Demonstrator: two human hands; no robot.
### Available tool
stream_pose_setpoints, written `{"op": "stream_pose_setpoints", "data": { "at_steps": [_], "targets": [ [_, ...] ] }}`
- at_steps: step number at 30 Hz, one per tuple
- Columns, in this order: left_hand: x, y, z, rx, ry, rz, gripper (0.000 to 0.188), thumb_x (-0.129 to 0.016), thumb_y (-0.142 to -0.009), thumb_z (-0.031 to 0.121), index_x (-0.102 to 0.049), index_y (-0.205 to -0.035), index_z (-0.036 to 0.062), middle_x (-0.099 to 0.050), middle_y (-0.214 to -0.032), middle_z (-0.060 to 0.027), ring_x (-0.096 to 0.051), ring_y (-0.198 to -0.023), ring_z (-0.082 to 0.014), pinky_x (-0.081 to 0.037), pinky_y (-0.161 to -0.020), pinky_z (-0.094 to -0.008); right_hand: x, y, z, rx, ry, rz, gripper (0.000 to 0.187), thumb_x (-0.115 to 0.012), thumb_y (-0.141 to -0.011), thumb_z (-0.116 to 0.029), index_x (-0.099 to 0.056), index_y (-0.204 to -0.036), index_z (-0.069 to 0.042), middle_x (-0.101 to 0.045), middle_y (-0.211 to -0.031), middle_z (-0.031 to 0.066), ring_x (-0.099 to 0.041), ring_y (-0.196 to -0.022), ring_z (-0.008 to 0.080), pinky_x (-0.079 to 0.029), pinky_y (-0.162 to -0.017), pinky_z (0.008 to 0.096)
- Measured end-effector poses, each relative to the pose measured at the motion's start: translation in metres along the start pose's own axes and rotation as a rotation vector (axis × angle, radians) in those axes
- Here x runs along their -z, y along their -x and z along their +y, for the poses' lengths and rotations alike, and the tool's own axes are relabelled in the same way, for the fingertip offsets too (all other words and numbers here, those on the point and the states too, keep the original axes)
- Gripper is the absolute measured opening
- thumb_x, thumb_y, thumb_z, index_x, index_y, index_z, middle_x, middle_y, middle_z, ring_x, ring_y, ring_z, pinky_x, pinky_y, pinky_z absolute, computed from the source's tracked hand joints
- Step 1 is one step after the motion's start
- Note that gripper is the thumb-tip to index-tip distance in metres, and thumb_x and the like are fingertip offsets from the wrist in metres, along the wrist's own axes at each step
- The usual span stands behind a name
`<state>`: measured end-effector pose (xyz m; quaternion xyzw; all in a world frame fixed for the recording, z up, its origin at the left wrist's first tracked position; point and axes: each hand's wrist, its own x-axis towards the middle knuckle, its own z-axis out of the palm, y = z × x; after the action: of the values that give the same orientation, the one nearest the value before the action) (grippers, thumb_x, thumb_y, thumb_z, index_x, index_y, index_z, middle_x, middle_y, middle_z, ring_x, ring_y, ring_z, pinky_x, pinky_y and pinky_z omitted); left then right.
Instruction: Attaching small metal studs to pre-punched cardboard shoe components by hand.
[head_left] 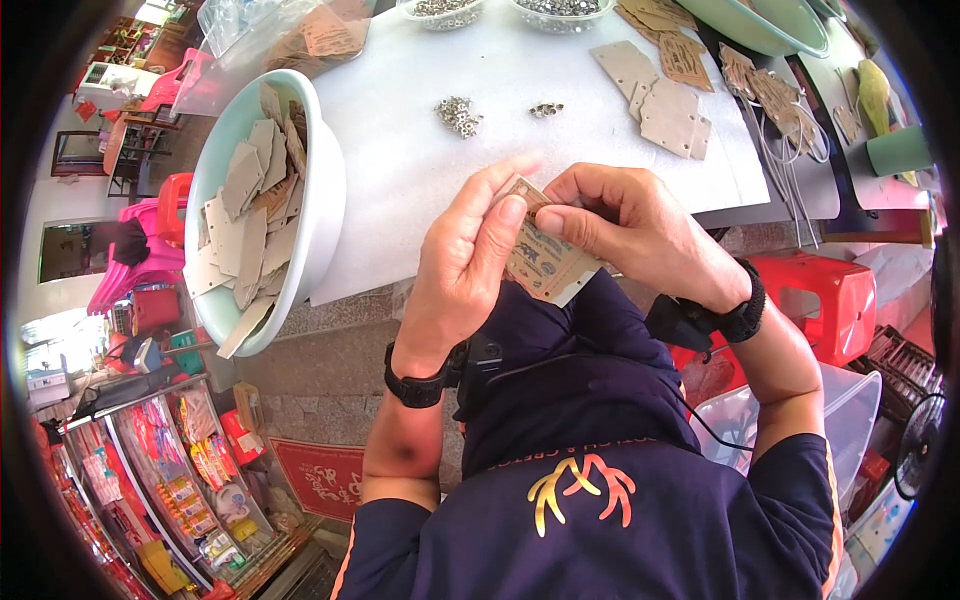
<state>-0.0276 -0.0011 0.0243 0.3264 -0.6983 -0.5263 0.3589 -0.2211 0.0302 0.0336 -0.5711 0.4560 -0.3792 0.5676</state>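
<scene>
A brown printed cardboard piece [553,262] with small holes along its lower edge is held above my lap, at the table's near edge. My left hand [470,245] grips its upper left side, thumb lying on the printed face. On the upper right side, my right hand [625,220] pinches it between thumb and curled fingers. Whether a small part sits between the right fingertips cannot be seen. Beyond my hands, a small heap of shiny metal pieces [459,117] and a smaller cluster of metal pieces [546,110] lie on the white tabletop [385,190].
A pale green basin [328,190] full of grey cardboard pieces stands at the left. Flat grey cardboard pieces [672,118] lie at the right. Two clear tubs [565,22] of metal pieces are at the far edge. Corded cardboard pieces [785,100] hang right, above a red stool [835,300].
</scene>
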Motion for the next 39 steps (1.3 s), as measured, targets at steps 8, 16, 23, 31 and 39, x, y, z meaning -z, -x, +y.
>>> {"op": "stream_pose_setpoints", "data": {
  "at_steps": [8, 16, 23, 31, 39],
  "targets": [
    [-0.029, 0.019, 0.004, 0.165, 0.347, 0.238, 0.028, -0.053, -0.101, 0.02, -0.05, -0.117, -0.0016, -0.059, -0.097, -0.0027, -0.053, -0.08, -0.0037, -0.047, -0.068, -0.0194, -0.017, 0.001, 0.016, 0.002, -0.3, 0.265, 0.026, -0.057, -0.1, -0.026, -0.06, -0.101, 0.0, -0.059, -0.075, -0.0016, -0.05, -0.062, 0.0029, -0.043, -0.055, 0.0208],
    [-0.019, 0.018, 0.003, 0.063, 0.054, 0.15, 0.024, -0.048, -0.103, 0.024, -0.054, -0.109, 0.0014, -0.06, -0.08, -0.0001, -0.053, -0.064, -0.0042, -0.044, -0.056, -0.0196, -0.019, -0.001, 0.009, 0.096, -0.341, 0.302, 0.027, -0.059, -0.099, -0.026, -0.059, -0.108, -0.001, -0.06, -0.084, -0.0015, -0.051, -0.069, 0.0022, -0.043, -0.057, 0.0189],
    [-0.016, 0.016, 0.01, 0.09, 0.059, 0.066, 0.017, -0.055, -0.1, 0.015, -0.056, -0.105, -0.0015, -0.06, -0.081, -0.0011, -0.051, -0.07, -0.0035, -0.044, -0.06, -0.0215, -0.004, -0.002, 0.01, 0.078, -0.229, 0.212, 0.028, -0.057, -0.1, -0.028, -0.059, -0.109, -0.001, -0.059, -0.082, -0.0019, -0.049, -0.065, 0.0013, -0.04, -0.053, 0.0182],
    [-0.017, 0.02, 0.002, 0.001, 0.139, 0.056, 0.045, -0.043, -0.105, 0.031, -0.051, -0.127, -0.0061, -0.065, -0.095, -0.008, -0.058, -0.071, -0.0092, -0.047, -0.064, -0.0219, -0.017, -0.001, 0.025, 0.095, -0.423, 0.346, 0.027, -0.053, -0.102, -0.028, -0.058, -0.107, -0.002, -0.056, -0.077, -0.0026, -0.044, -0.057, 0.0013, -0.037, -0.049, 0.0176],
    [-0.027, 0.017, 0.008, -0.095, 0.254, 0.097, 0.042, -0.035, -0.107, 0.029, -0.055, -0.118, -0.0072, -0.059, -0.087, -0.0063, -0.055, -0.071, -0.0094, -0.045, -0.064, -0.0232, -0.012, -0.001, 0.03, 0.073, -0.941, 0.067, 0.027, -0.045, -0.105, -0.027, -0.058, -0.103, -0.004, -0.055, -0.074, -0.0015, -0.037, -0.054, 0.003, -0.032, -0.048, 0.0192]
  ]
}}
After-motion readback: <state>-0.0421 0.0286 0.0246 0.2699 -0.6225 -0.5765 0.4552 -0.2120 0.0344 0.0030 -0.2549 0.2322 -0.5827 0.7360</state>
